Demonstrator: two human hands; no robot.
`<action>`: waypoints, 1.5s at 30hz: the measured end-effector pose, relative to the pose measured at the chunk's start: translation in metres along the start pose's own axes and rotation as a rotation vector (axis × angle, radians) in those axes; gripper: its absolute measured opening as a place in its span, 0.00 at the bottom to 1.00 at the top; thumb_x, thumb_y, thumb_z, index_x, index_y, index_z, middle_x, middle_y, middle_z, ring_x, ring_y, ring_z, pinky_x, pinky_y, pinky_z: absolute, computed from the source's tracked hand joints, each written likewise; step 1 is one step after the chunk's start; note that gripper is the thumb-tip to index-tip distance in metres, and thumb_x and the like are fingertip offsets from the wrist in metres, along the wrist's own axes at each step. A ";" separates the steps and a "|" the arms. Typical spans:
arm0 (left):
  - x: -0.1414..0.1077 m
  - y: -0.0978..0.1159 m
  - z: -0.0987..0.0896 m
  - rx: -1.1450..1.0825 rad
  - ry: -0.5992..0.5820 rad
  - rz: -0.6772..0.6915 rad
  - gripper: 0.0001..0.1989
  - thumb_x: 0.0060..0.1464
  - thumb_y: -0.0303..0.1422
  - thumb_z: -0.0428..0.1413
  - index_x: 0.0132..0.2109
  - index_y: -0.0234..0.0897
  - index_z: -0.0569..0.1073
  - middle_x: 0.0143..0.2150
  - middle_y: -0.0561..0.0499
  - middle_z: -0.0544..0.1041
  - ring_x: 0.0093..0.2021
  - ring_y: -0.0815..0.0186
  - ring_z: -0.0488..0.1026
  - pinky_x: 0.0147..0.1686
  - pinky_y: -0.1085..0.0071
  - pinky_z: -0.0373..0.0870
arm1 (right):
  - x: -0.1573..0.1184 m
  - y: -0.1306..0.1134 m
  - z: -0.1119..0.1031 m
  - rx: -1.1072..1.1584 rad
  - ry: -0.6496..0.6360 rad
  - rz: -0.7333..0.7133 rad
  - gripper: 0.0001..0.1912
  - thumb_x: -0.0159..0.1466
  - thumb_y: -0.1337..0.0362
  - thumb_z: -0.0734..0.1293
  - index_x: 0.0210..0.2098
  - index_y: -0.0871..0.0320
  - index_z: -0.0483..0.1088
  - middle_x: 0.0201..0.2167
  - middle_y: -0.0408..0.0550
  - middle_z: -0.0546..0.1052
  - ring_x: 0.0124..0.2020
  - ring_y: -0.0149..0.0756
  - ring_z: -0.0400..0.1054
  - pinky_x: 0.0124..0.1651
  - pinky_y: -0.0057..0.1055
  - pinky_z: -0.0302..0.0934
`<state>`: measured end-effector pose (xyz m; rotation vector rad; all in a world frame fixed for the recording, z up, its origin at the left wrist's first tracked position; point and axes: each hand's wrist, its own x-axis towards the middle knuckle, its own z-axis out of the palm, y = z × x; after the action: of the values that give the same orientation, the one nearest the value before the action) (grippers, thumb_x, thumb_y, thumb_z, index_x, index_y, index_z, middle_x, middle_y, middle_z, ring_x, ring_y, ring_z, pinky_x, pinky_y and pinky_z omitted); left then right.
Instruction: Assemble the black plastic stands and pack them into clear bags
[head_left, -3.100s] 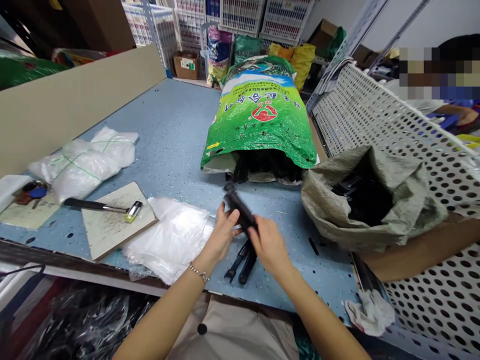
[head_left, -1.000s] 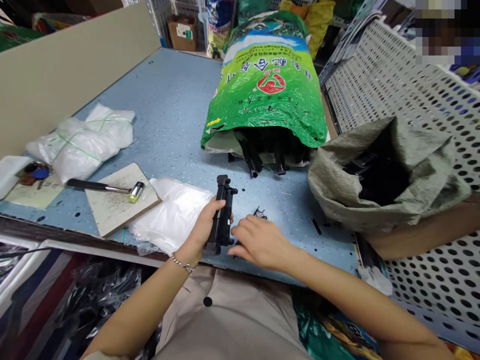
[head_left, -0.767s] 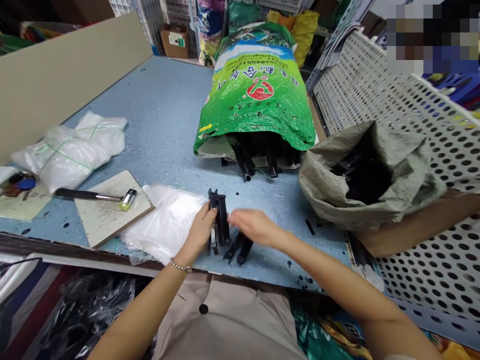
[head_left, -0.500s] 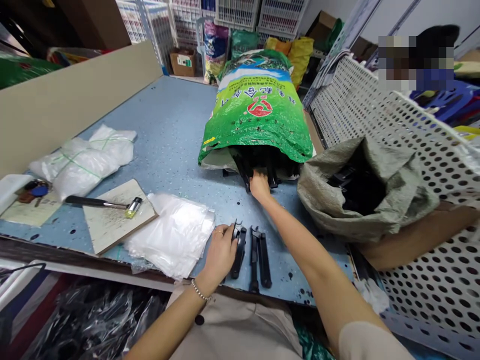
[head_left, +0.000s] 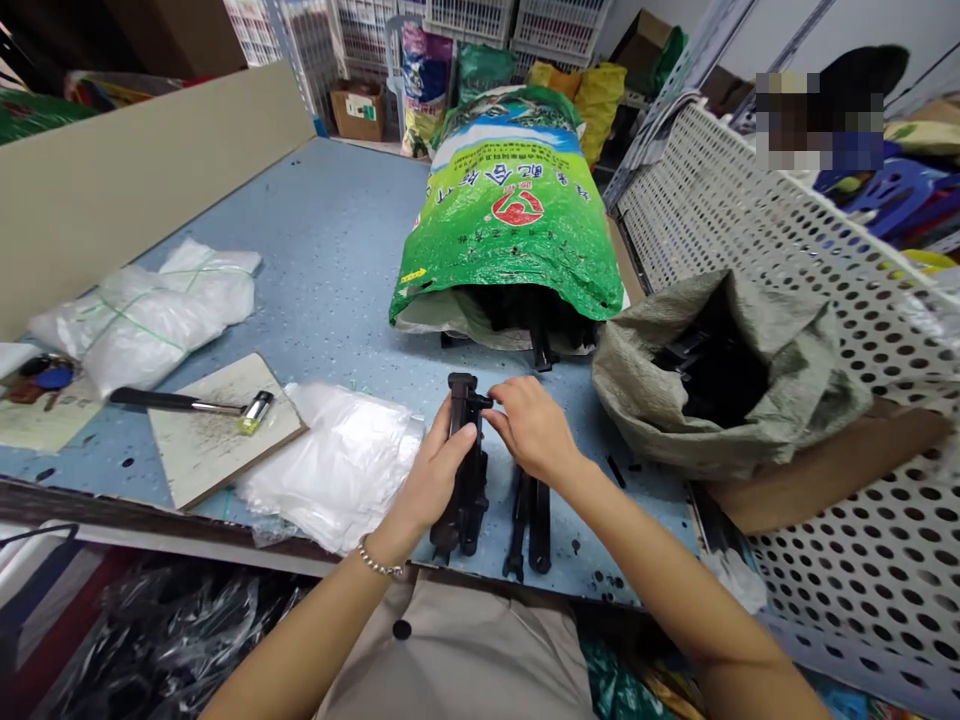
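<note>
Now your left hand (head_left: 435, 475) held the black plastic bracket (head_left: 469, 490) upright, fingers wrapped around it; your right hand (head_left: 531, 428) had come back, fingers touching its top end, grip unclear.

Bench gap (head_left: 589, 435) before woven sack (head_left: 720, 385)

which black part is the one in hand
The black part in the left hand, with the right hand at its top end; the other black parts lie on the table to its right.

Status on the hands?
Left hand gripping black part; right hand on its top end. More black parts beside it; plastic bags to the left.
</note>
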<state>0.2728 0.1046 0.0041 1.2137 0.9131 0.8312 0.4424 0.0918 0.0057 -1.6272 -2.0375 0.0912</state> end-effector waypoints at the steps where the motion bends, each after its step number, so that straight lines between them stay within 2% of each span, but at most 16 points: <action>1: -0.004 0.001 -0.001 0.012 -0.006 0.011 0.24 0.59 0.41 0.51 0.61 0.41 0.64 0.60 0.47 0.68 0.62 0.55 0.60 0.61 0.61 0.56 | 0.008 0.003 0.000 -0.021 -0.025 -0.061 0.21 0.70 0.51 0.52 0.38 0.58 0.68 0.34 0.54 0.73 0.37 0.42 0.64 0.41 0.37 0.58; 4: -0.005 0.002 -0.006 0.058 0.035 0.065 0.21 0.59 0.40 0.51 0.58 0.39 0.67 0.58 0.47 0.70 0.61 0.57 0.62 0.60 0.63 0.56 | 0.019 0.002 0.004 0.084 -0.126 -0.054 0.24 0.72 0.51 0.48 0.34 0.57 0.66 0.29 0.50 0.71 0.33 0.38 0.63 0.37 0.34 0.58; 7: 0.003 0.003 -0.016 0.055 0.106 0.053 0.19 0.57 0.41 0.52 0.53 0.39 0.70 0.49 0.49 0.74 0.53 0.59 0.68 0.54 0.66 0.63 | 0.004 -0.012 0.008 0.208 -0.225 0.002 0.25 0.73 0.53 0.45 0.33 0.56 0.64 0.27 0.45 0.70 0.30 0.34 0.63 0.35 0.30 0.57; 12: 0.014 0.006 -0.028 0.028 0.100 -0.075 0.18 0.55 0.44 0.51 0.45 0.37 0.71 0.34 0.51 0.75 0.32 0.65 0.70 0.34 0.70 0.67 | -0.043 -0.041 0.019 -0.019 -0.195 -0.292 0.21 0.71 0.54 0.51 0.32 0.59 0.67 0.28 0.50 0.71 0.32 0.38 0.62 0.35 0.34 0.53; 16: 0.013 -0.002 -0.040 0.290 0.101 -0.031 0.16 0.55 0.44 0.51 0.41 0.38 0.73 0.33 0.51 0.76 0.32 0.63 0.69 0.34 0.70 0.64 | -0.042 -0.034 0.030 -0.020 -0.273 -0.265 0.20 0.72 0.57 0.51 0.32 0.57 0.67 0.28 0.47 0.71 0.31 0.36 0.62 0.36 0.32 0.55; 18: 0.007 -0.012 -0.045 0.535 0.114 -0.040 0.14 0.55 0.44 0.51 0.37 0.38 0.74 0.28 0.50 0.74 0.31 0.60 0.70 0.34 0.68 0.63 | -0.021 -0.012 0.032 -0.014 -0.251 -0.121 0.18 0.72 0.58 0.51 0.35 0.57 0.68 0.31 0.48 0.72 0.34 0.37 0.64 0.39 0.33 0.56; 20: -0.002 -0.025 -0.045 0.755 0.089 -0.101 0.15 0.57 0.43 0.49 0.38 0.38 0.74 0.24 0.49 0.72 0.29 0.57 0.71 0.33 0.67 0.62 | 0.007 0.019 0.031 -0.070 -0.105 0.144 0.15 0.71 0.59 0.53 0.42 0.59 0.68 0.40 0.55 0.73 0.42 0.41 0.65 0.45 0.36 0.57; 23: -0.018 -0.045 -0.034 1.013 0.028 -0.177 0.22 0.60 0.42 0.45 0.53 0.34 0.71 0.25 0.44 0.75 0.30 0.52 0.74 0.34 0.62 0.65 | 0.047 0.069 0.025 -0.165 0.067 0.599 0.21 0.66 0.63 0.60 0.56 0.66 0.61 0.56 0.69 0.64 0.56 0.53 0.59 0.52 0.45 0.56; 25: -0.025 -0.053 -0.026 1.098 -0.005 -0.161 0.26 0.62 0.43 0.43 0.60 0.32 0.66 0.32 0.38 0.77 0.34 0.47 0.75 0.36 0.57 0.67 | 0.061 0.093 0.019 -0.150 0.044 0.756 0.24 0.64 0.68 0.60 0.57 0.72 0.58 0.52 0.76 0.67 0.54 0.57 0.62 0.50 0.48 0.57; 28: -0.023 -0.056 -0.017 1.007 -0.012 -0.002 0.26 0.62 0.44 0.43 0.60 0.32 0.67 0.46 0.32 0.75 0.48 0.44 0.73 0.45 0.52 0.67 | 0.052 0.098 0.013 -0.097 -0.018 0.789 0.22 0.63 0.72 0.56 0.55 0.74 0.61 0.40 0.72 0.74 0.43 0.55 0.70 0.43 0.46 0.62; 31: -0.006 -0.048 -0.009 0.615 -0.020 0.126 0.28 0.61 0.44 0.48 0.64 0.37 0.60 0.58 0.36 0.68 0.57 0.51 0.67 0.55 0.55 0.63 | 0.014 0.060 0.014 -0.025 -0.036 0.705 0.23 0.64 0.70 0.56 0.58 0.65 0.60 0.38 0.62 0.76 0.39 0.50 0.71 0.41 0.44 0.65; 34: 0.014 -0.035 0.001 0.166 0.010 0.100 0.41 0.59 0.44 0.52 0.70 0.43 0.38 0.67 0.39 0.57 0.60 0.57 0.66 0.56 0.60 0.64 | -0.028 0.004 0.012 0.152 0.012 0.312 0.23 0.67 0.66 0.55 0.61 0.58 0.57 0.46 0.58 0.75 0.45 0.48 0.70 0.47 0.46 0.65; 37: 0.020 -0.018 0.003 0.001 0.087 -0.011 0.38 0.56 0.43 0.54 0.69 0.43 0.47 0.62 0.43 0.65 0.56 0.58 0.69 0.53 0.64 0.66 | -0.044 -0.028 0.000 0.263 -0.057 0.022 0.17 0.69 0.61 0.56 0.55 0.55 0.64 0.51 0.55 0.73 0.52 0.45 0.67 0.52 0.44 0.64; 39: 0.015 -0.007 0.000 -0.070 0.041 -0.134 0.33 0.55 0.43 0.55 0.65 0.42 0.56 0.50 0.46 0.74 0.45 0.59 0.74 0.44 0.65 0.71 | -0.037 -0.028 -0.010 0.221 -0.023 0.008 0.15 0.70 0.59 0.55 0.52 0.55 0.65 0.49 0.54 0.74 0.49 0.43 0.67 0.51 0.42 0.63; 42: 0.000 0.004 -0.005 -0.170 -0.057 -0.252 0.34 0.53 0.42 0.56 0.65 0.43 0.56 0.32 0.53 0.74 0.31 0.63 0.73 0.32 0.68 0.72 | -0.013 -0.010 -0.013 -0.021 -0.007 -0.020 0.17 0.70 0.55 0.55 0.47 0.60 0.67 0.42 0.57 0.74 0.43 0.45 0.66 0.46 0.42 0.62; 45: -0.010 0.007 -0.005 -0.154 -0.063 -0.259 0.34 0.53 0.41 0.56 0.65 0.44 0.55 0.30 0.54 0.72 0.28 0.64 0.71 0.27 0.71 0.70 | 0.010 0.003 -0.002 -0.146 -0.117 -0.149 0.19 0.71 0.55 0.53 0.38 0.59 0.69 0.35 0.56 0.73 0.38 0.44 0.64 0.42 0.39 0.60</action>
<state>0.2643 0.0989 0.0116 0.9591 0.9154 0.6400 0.4451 0.1012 0.0100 -1.5824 -2.2957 -0.0167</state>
